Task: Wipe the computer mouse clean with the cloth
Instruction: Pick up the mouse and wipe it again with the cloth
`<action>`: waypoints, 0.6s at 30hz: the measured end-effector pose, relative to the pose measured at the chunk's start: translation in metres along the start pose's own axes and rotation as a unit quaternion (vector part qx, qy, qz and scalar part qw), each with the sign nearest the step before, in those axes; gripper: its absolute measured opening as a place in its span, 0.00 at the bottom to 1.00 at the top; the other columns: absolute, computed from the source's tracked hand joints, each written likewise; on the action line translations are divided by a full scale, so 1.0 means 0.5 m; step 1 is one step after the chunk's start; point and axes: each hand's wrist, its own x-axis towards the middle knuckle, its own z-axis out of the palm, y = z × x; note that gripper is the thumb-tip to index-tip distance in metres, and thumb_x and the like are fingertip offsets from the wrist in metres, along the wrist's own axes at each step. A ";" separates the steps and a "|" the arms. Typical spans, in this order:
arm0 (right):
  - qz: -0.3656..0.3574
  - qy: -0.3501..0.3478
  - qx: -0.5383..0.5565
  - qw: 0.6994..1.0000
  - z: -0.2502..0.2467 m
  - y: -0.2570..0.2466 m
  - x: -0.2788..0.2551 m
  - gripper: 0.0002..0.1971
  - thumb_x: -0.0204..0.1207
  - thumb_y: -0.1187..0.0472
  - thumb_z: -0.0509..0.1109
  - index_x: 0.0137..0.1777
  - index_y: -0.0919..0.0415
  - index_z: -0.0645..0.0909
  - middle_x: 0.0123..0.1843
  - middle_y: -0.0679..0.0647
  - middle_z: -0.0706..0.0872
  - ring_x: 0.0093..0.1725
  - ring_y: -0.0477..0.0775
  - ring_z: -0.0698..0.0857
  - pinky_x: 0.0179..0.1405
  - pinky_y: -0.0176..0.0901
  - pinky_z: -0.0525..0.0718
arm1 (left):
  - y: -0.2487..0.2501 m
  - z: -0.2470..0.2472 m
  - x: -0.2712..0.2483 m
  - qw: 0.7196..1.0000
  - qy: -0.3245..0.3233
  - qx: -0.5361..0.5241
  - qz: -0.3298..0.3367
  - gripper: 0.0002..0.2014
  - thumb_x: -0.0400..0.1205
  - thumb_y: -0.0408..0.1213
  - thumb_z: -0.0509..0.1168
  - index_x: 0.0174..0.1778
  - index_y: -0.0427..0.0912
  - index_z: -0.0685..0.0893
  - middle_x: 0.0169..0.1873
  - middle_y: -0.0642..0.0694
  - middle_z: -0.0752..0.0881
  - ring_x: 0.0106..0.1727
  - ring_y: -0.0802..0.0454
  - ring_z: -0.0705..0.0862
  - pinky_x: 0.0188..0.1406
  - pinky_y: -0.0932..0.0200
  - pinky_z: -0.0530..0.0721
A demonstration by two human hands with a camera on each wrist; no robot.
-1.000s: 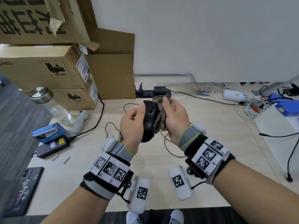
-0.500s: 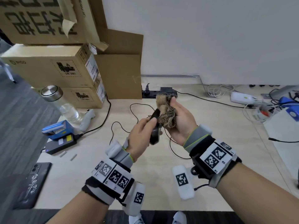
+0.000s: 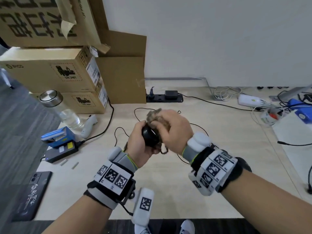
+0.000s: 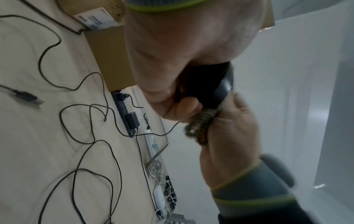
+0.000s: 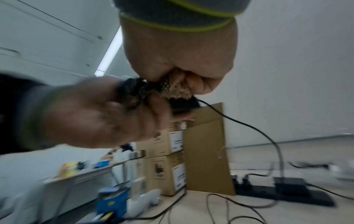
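Observation:
Above the middle of the desk my left hand [image 3: 140, 141] grips a black wired computer mouse [image 3: 149, 136], its curved shell turned up toward me. My right hand [image 3: 173, 129] holds a bunched brown knitted cloth [image 3: 156, 118] and presses it against the mouse's right and far side. In the left wrist view the mouse [image 4: 220, 89] sits in my palm with the cloth [image 4: 201, 128] tucked under the right hand's thumb. The right wrist view shows the cloth [image 5: 172, 87] squeezed in my fist and the mouse's cable [image 5: 249, 128] trailing down to the desk.
Cardboard boxes [image 3: 50, 73] are stacked at the back left, with a glass bottle [image 3: 60, 108] in front. A blue box [image 3: 57, 136], a black pack [image 3: 60, 153] and a phone [image 3: 33, 195] lie left. A power strip [image 3: 164, 97] and cables line the wall.
The mouse has turned from edge-on to shell-up in my left hand. My right hand rolled over on top with the cloth, and both hands dropped slightly toward me.

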 end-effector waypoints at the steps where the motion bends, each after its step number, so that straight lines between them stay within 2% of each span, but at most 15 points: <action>1: 0.044 0.016 -0.019 0.999 -0.007 0.020 0.018 0.09 0.78 0.51 0.67 0.46 0.56 0.81 0.43 0.50 0.84 0.42 0.54 0.80 0.42 0.49 0.80 | 0.001 0.001 -0.002 1.000 -0.007 0.010 -0.005 0.24 0.86 0.50 0.46 0.43 0.37 0.81 0.30 0.36 0.79 0.25 0.46 0.74 0.22 0.60 0.66; 2: 0.080 0.027 -0.037 0.996 -0.011 0.035 0.029 0.10 0.79 0.50 0.67 0.43 0.57 0.79 0.40 0.51 0.82 0.40 0.55 0.78 0.40 0.49 0.78 | 0.002 0.000 -0.002 1.000 -0.012 0.015 -0.009 0.24 0.85 0.50 0.46 0.43 0.36 0.81 0.29 0.35 0.78 0.23 0.46 0.72 0.22 0.60 0.63; 4: 0.096 0.023 -0.045 0.994 -0.002 0.031 0.021 0.11 0.79 0.50 0.66 0.42 0.58 0.77 0.39 0.49 0.80 0.38 0.53 0.76 0.37 0.47 0.74 | 0.002 -0.001 -0.002 1.000 -0.007 0.007 -0.010 0.24 0.85 0.50 0.46 0.43 0.36 0.81 0.29 0.35 0.79 0.24 0.46 0.72 0.21 0.61 0.63; 7: -0.007 -0.020 -0.017 1.000 0.017 -0.023 -0.028 0.08 0.77 0.51 0.66 0.45 0.55 0.79 0.40 0.46 0.80 0.40 0.47 0.75 0.37 0.41 0.72 | 0.001 -0.005 0.009 0.999 0.009 -0.048 -0.008 0.22 0.85 0.49 0.49 0.42 0.40 0.84 0.35 0.40 0.86 0.32 0.45 0.83 0.26 0.60 0.77; 8: -0.028 -0.032 -0.016 0.999 0.017 -0.024 -0.030 0.09 0.77 0.50 0.65 0.45 0.55 0.80 0.41 0.47 0.81 0.41 0.48 0.76 0.37 0.40 0.72 | 0.000 -0.008 0.011 0.999 0.007 -0.046 -0.009 0.22 0.84 0.50 0.49 0.41 0.41 0.84 0.35 0.40 0.85 0.33 0.46 0.84 0.27 0.60 0.77; 9: -0.021 -0.027 -0.019 0.999 0.013 -0.013 -0.019 0.10 0.77 0.49 0.64 0.46 0.55 0.80 0.42 0.48 0.82 0.41 0.49 0.77 0.37 0.41 0.73 | 0.002 -0.012 0.012 1.000 0.001 -0.029 -0.012 0.22 0.84 0.50 0.48 0.42 0.40 0.83 0.34 0.39 0.83 0.30 0.46 0.81 0.25 0.61 0.72; 11: 0.052 0.007 -0.042 0.998 -0.003 0.028 0.020 0.10 0.79 0.49 0.64 0.43 0.54 0.78 0.41 0.48 0.81 0.40 0.52 0.77 0.37 0.43 0.71 | 0.008 -0.017 0.007 0.999 -0.026 0.003 -0.022 0.24 0.84 0.51 0.46 0.46 0.37 0.81 0.31 0.36 0.79 0.23 0.47 0.75 0.21 0.61 0.63; 12: 0.086 0.017 -0.057 0.995 -0.011 0.042 0.032 0.10 0.80 0.50 0.65 0.41 0.54 0.75 0.39 0.48 0.79 0.40 0.55 0.77 0.36 0.44 0.67 | 0.010 -0.020 0.007 0.999 -0.034 0.011 -0.028 0.25 0.84 0.51 0.46 0.49 0.36 0.82 0.31 0.35 0.79 0.22 0.47 0.73 0.20 0.62 0.62; 14: 0.097 0.019 -0.062 0.993 -0.008 0.037 0.026 0.10 0.81 0.51 0.64 0.40 0.53 0.72 0.38 0.46 0.76 0.40 0.56 0.77 0.35 0.44 0.65 | 0.014 -0.016 0.005 0.999 -0.033 0.010 -0.027 0.25 0.85 0.50 0.45 0.47 0.36 0.82 0.30 0.35 0.79 0.23 0.47 0.73 0.20 0.62 0.63; 16: 0.044 0.000 -0.030 0.999 0.020 -0.014 -0.004 0.07 0.78 0.51 0.65 0.45 0.53 0.78 0.42 0.46 0.79 0.42 0.53 0.78 0.37 0.43 0.70 | 0.011 -0.011 0.012 1.000 -0.009 -0.026 -0.003 0.23 0.85 0.48 0.47 0.41 0.39 0.83 0.32 0.37 0.82 0.28 0.46 0.79 0.26 0.61 0.73; 17: 0.011 -0.008 -0.016 1.000 0.032 -0.037 -0.020 0.08 0.78 0.51 0.65 0.48 0.54 0.80 0.44 0.46 0.81 0.42 0.52 0.79 0.37 0.43 0.73 | 0.009 -0.009 0.017 0.998 -0.007 -0.057 0.012 0.22 0.86 0.46 0.47 0.40 0.40 0.84 0.35 0.39 0.84 0.36 0.45 0.83 0.35 0.57 0.79; 18: -0.013 -0.012 -0.006 1.000 0.040 -0.049 -0.027 0.09 0.78 0.51 0.64 0.49 0.54 0.81 0.45 0.47 0.83 0.43 0.51 0.80 0.37 0.43 0.74 | 0.006 -0.009 0.023 0.996 -0.009 -0.081 0.022 0.23 0.86 0.45 0.47 0.39 0.41 0.85 0.38 0.39 0.85 0.42 0.44 0.85 0.44 0.53 0.81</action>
